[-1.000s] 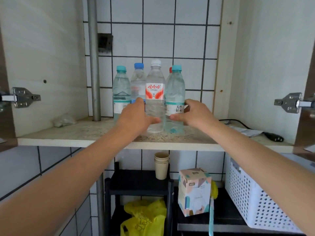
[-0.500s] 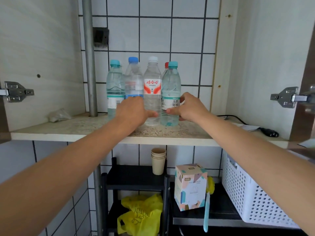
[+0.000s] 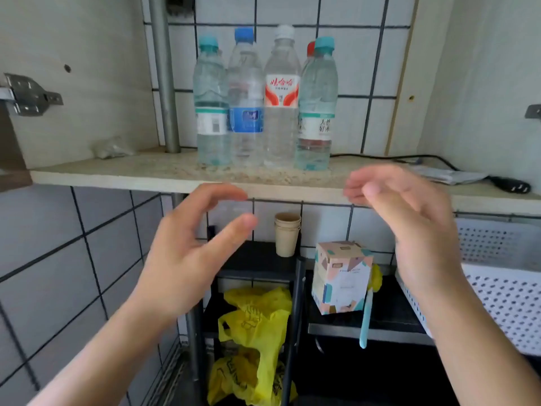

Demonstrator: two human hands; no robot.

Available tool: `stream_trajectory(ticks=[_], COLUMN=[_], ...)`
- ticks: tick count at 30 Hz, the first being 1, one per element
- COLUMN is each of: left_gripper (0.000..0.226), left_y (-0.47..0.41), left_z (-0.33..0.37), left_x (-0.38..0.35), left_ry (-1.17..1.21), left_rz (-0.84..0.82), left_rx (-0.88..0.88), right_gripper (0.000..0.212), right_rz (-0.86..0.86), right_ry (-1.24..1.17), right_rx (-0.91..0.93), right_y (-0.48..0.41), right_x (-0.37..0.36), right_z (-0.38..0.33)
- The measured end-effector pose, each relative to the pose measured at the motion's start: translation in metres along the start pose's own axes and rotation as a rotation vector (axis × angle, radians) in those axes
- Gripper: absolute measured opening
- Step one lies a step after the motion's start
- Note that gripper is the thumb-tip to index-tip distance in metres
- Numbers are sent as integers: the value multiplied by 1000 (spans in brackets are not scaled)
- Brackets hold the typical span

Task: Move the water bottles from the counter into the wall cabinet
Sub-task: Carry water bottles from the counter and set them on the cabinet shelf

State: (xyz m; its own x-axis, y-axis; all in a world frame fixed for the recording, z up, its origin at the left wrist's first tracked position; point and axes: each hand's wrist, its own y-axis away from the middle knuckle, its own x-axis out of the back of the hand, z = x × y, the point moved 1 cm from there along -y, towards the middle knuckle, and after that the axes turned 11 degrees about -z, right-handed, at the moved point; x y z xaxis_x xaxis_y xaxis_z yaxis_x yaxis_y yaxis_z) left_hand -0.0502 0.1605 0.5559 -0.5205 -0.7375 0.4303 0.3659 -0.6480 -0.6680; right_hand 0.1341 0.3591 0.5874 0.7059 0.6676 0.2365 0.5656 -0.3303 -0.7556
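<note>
Several water bottles stand upright in a tight cluster on the wall cabinet's shelf (image 3: 117, 175). From left: a teal-capped bottle (image 3: 211, 112), a blue-labelled bottle (image 3: 246, 112), a white-capped bottle with a red label (image 3: 281, 106), and a teal-capped bottle (image 3: 317, 112) that half hides a red-capped one (image 3: 310, 49) behind it. My left hand (image 3: 193, 253) is below and in front of the shelf edge, fingers curled apart, holding nothing. My right hand (image 3: 409, 224) is likewise off the bottles, open and blurred.
A grey pipe (image 3: 164, 83) runs up at the shelf's back left, with a crumpled bag (image 3: 111, 148) beside it. A black cable and plug (image 3: 509, 184) lie at the right. Below are paper cups (image 3: 287, 235), a patterned box (image 3: 341, 276), yellow bags (image 3: 257, 332) and a white perforated basket (image 3: 503, 288).
Both hands have let go of the two front bottles and pulled back toward me, below the shelf edge. The bottles stay standing on the shelf.
</note>
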Motion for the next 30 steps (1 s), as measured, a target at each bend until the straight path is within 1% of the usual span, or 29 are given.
stream_trajectory(ticks=[2, 4, 6, 8, 11, 13, 15, 16, 17, 20, 22, 24, 27, 30], left_gripper=[40, 41, 42, 42, 43, 48, 56, 54, 51, 55, 59, 59, 58, 52], left_y=[52, 105, 157, 212, 293, 340, 381, 399, 416, 460, 483, 498, 508, 512], left_z=[-22, -47, -72, -97, -128, -141, -153, -160, -166, -183, -189, -190, -187, -178], left_x=[-12, -26, -41, -57, -78, -85, -88, -87, -86, -82, -80, -79, -84, -88], left_ry=[72, 114, 165, 237, 368, 401, 441, 446, 442, 444, 477, 497, 507, 525], left_rz=[7, 15, 2, -27, -13, -32, -62, -71, -80, -81, -55, -9, 41, 45], left_rx=[24, 106, 218, 351, 529, 623, 736, 779, 809, 902, 978, 1026, 1053, 1087], right_gripper=[28, 26, 27, 31, 44, 47, 36, 29, 28, 37, 33, 37, 41, 40], right_rz=[-17, -46, -76, -152, -218, -245, -268, -266, -247, -150, -112, -74, -54, -49], right_ry=[-104, -187, -240, -252, -288, -314, -338, -336, -334, -336, -338, -334, -337, -334], right_rx=[-15, -115, -266, -434, -667, -789, -876, -925, -978, -1110, -1215, -1290, -1329, -1354], right_y=[50, 104, 161, 222, 312, 364, 412, 433, 452, 492, 509, 515, 510, 509], right_x=[-12, -32, -52, -72, -95, -107, -111, -112, -113, -121, -130, -143, -159, -159], right_z=[21, 49, 78, 103, 129, 139, 151, 158, 164, 171, 171, 170, 166, 163])
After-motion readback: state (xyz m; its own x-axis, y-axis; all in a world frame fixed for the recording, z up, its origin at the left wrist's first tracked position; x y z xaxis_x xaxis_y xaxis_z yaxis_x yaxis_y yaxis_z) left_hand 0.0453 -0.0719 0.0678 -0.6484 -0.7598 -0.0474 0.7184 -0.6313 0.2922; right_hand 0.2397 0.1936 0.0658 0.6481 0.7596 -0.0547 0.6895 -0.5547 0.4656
